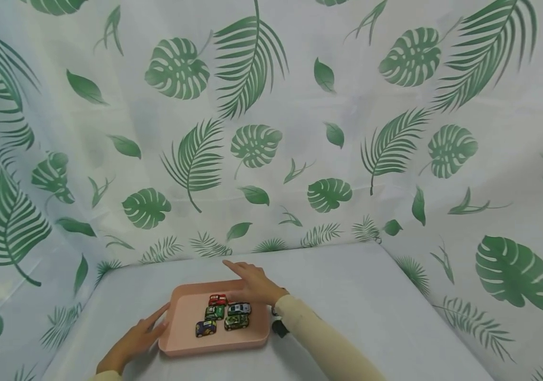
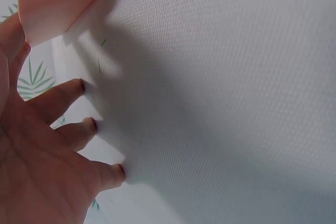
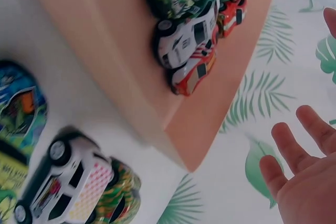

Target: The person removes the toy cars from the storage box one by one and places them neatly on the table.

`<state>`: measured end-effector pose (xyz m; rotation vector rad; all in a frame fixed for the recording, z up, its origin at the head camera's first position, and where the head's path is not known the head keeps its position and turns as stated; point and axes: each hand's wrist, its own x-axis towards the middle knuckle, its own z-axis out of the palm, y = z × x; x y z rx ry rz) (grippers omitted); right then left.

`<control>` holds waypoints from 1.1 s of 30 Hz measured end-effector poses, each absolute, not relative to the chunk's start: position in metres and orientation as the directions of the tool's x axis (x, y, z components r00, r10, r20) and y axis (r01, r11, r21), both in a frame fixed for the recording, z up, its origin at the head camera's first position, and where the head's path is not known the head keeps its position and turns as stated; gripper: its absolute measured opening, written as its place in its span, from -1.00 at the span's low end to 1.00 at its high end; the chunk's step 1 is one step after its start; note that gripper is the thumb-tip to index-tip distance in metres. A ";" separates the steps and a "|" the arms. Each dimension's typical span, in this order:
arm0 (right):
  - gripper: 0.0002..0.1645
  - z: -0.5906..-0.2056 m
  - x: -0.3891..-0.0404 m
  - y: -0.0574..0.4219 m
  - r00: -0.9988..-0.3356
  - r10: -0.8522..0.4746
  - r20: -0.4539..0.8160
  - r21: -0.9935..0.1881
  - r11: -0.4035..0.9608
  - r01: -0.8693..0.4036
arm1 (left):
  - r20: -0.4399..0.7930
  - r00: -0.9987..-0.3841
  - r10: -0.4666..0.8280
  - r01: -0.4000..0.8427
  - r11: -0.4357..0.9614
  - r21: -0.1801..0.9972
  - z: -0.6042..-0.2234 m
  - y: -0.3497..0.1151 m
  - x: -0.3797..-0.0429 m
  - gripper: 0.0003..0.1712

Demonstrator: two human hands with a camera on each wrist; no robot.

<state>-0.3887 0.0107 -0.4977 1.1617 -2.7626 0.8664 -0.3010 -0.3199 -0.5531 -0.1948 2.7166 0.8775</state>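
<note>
A pink tray (image 1: 219,346) with raised walls lies on the white table. Several toy cars sit in it, among them a red car (image 1: 217,300), a green car (image 1: 214,313), a silver-white car (image 1: 239,309), a camouflage car (image 1: 237,322) and a dark blue car (image 1: 206,328). My left hand (image 1: 134,343) is at the tray's left wall, fingers extended; in the left wrist view, several fingertips rest on the table. My right hand (image 1: 255,286) hovers over the tray's back right corner with fingers spread, holding nothing. A red-and-white car (image 3: 194,72) shows in the right wrist view.
More toy cars lie outside the tray on its right, including a white car (image 3: 68,182), a striped car (image 3: 122,190) and a blue patterned car (image 3: 21,100). My right forearm partly covers them in the head view. Leaf-print cloth (image 1: 295,159) walls surround the table.
</note>
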 end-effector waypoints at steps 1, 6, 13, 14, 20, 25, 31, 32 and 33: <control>0.02 -0.498 -0.390 0.008 -0.720 -0.656 0.224 -0.483 0.567 -0.667 | -0.303 -0.952 -0.042 -0.211 0.807 0.551 -0.553 -0.320 -0.301 -0.09; 0.00 -0.497 -0.394 -0.001 -0.733 -0.656 0.180 -0.528 0.565 -0.634 | -0.298 -0.954 -0.036 -0.205 0.805 0.557 -0.553 -0.320 -0.303 -0.08; 0.04 -0.500 -0.399 -0.013 -0.728 -0.670 0.149 -0.548 0.557 -0.624 | -0.263 -0.965 -0.002 -0.158 0.804 0.573 -0.552 -0.321 -0.300 -0.17; 0.04 -0.501 -0.400 -0.015 -0.726 -0.672 0.146 -0.544 0.559 -0.626 | -0.254 -0.967 0.006 -0.146 0.806 0.574 -0.553 -0.322 -0.300 -0.18; 0.08 -0.501 -0.402 -0.026 -0.743 -0.662 0.104 -0.554 0.581 -0.596 | -0.235 -0.972 0.018 -0.123 0.813 0.570 -0.554 -0.324 -0.300 -0.21; 0.16 -0.503 -0.406 -0.035 -0.782 -0.621 0.049 -0.546 0.639 -0.541 | -0.238 -0.971 0.016 -0.127 0.807 0.577 -0.553 -0.325 -0.300 -0.20; 0.29 -0.504 -0.407 -0.045 -0.810 -0.584 0.044 -0.589 0.640 -0.493 | -0.240 -0.971 0.006 -0.138 0.803 0.579 -0.552 -0.325 -0.299 -0.21; 0.29 -0.506 -0.407 -0.046 -0.810 -0.584 0.055 -0.600 0.629 -0.494 | -0.241 -0.971 0.006 -0.139 0.802 0.581 -0.552 -0.324 -0.299 -0.21; 0.30 -0.508 -0.407 -0.048 -0.809 -0.583 0.066 -0.607 0.620 -0.497 | -0.236 -0.972 0.011 -0.132 0.802 0.582 -0.552 -0.324 -0.299 -0.22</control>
